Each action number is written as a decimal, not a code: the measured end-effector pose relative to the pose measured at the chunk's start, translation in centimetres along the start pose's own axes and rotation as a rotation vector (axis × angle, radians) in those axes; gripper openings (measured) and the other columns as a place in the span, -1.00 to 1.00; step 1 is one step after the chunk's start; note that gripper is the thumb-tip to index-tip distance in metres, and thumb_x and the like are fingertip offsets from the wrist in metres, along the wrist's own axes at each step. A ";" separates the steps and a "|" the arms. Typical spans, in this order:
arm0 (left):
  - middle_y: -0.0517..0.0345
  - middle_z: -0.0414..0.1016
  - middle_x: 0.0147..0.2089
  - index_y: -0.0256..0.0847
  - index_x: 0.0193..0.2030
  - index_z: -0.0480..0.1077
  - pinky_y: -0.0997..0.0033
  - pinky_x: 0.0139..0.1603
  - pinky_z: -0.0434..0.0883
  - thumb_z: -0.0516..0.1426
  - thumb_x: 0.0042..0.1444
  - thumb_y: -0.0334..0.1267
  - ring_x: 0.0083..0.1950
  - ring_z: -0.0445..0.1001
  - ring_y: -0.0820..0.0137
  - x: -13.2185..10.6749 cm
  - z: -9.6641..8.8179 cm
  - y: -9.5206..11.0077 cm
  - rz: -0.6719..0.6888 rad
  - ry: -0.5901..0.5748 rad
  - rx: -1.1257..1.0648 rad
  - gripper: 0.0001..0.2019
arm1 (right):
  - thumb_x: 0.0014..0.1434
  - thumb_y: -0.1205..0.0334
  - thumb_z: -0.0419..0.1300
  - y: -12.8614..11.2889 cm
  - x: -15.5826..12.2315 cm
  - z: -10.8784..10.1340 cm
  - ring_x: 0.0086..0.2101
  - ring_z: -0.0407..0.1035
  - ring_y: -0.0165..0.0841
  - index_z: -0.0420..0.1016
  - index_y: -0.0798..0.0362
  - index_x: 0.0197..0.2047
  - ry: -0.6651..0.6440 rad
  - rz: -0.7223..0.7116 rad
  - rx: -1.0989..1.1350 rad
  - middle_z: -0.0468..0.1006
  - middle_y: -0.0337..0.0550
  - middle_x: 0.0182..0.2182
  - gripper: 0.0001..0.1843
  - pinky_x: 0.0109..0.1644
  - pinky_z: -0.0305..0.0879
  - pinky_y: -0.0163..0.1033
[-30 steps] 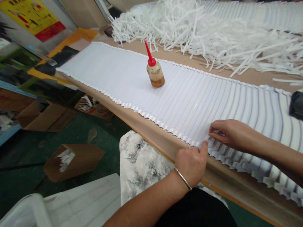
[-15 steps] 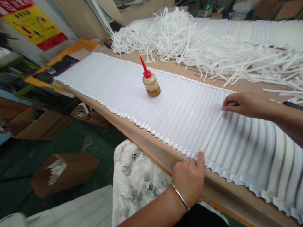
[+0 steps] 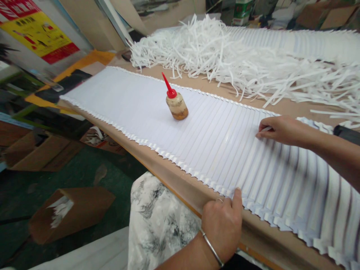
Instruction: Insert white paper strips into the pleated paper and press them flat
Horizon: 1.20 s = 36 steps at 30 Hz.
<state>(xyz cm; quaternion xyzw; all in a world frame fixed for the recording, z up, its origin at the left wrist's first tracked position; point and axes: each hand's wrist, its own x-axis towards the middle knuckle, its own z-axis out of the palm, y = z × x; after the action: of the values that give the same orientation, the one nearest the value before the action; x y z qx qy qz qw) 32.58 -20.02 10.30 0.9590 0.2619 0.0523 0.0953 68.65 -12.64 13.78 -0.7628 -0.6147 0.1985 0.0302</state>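
Overlapped white paper strips (image 3: pixel 197 131) lie fanned along the surface (image 3: pixel 174 178), left hand (image 3: pixel 222 225) curled with thumb pressing their near edge at six o'clock, right hand (image 3: pixel 277 129) pinching one strip's far end at three o'clock.

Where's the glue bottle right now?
In the head view the glue bottle stands upright on the row of white sheets, left of centre, well left of the right hand and in front of the paper strips.

White paper sheets (image 3: pixel 213 150); glue bottle (image 3: pixel 176 104) tan, red nozzle.
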 end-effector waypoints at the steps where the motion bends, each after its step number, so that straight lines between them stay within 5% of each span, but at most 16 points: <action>1: 0.21 0.55 -0.38 -0.36 0.36 0.37 0.27 -0.52 0.45 0.29 0.20 -0.40 -0.44 0.59 0.28 0.0 0.0 0.0 0.002 0.002 0.003 -0.43 | 0.23 0.06 0.31 0.3 0.1 -0.3 -0.29 0.51 -0.25 0.58 0.00 -0.29 0.004 0.002 -0.007 0.68 -0.11 -0.33 -0.81 -0.20 0.26 -0.21; 11: 0.23 0.54 -0.44 -0.34 0.26 0.47 0.30 -0.60 0.37 0.37 0.03 -0.40 -0.52 0.54 0.31 0.0 0.6 -0.1 0.003 0.140 0.026 -0.40 | 0.31 0.11 0.23 4.9 3.6 -2.7 -0.30 0.44 -0.29 0.59 0.09 -0.21 0.098 0.046 -0.025 0.66 0.01 -0.31 -0.78 -0.17 0.21 -0.18; 22: 0.27 0.46 -0.53 -0.30 0.11 0.54 0.30 -0.69 0.26 0.31 0.00 -0.48 -0.62 0.47 0.33 0.1 1.2 -0.3 0.007 0.253 0.062 -0.53 | 0.32 0.07 0.17 6.2 4.9 -1.9 -0.28 0.44 -0.27 0.59 0.08 -0.17 0.142 0.032 -0.027 0.68 0.05 -0.26 -0.73 -0.15 0.21 -0.17; 31: 0.32 0.45 -0.53 -0.30 0.12 0.52 0.27 -0.71 0.23 0.31 0.00 -0.47 -0.62 0.45 0.35 0.1 1.7 -0.7 0.014 0.305 0.069 -0.52 | 0.23 0.06 0.20 7.0 6.0 -0.5 -0.31 0.47 -0.27 0.61 0.00 -0.25 0.173 0.059 -0.079 0.67 -0.12 -0.34 -0.77 -0.20 0.25 -0.22; 36: 0.34 0.44 -0.51 -0.30 0.18 0.48 0.24 -0.70 0.23 0.27 0.02 -0.48 -0.62 0.44 0.36 -0.4 2.6 -0.9 0.039 0.298 0.070 -0.48 | 0.27 0.06 0.18 7.9 6.3 -0.4 -0.32 0.41 -0.25 0.60 0.03 -0.25 0.243 0.085 -0.166 0.64 -0.02 -0.30 -0.75 -0.21 0.22 -0.19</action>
<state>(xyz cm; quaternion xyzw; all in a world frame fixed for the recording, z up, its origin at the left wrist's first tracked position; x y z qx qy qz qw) 32.16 -19.87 7.56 0.9483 0.2560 0.1865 0.0208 77.18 -8.50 10.21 -0.8064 -0.5880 0.0544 0.0325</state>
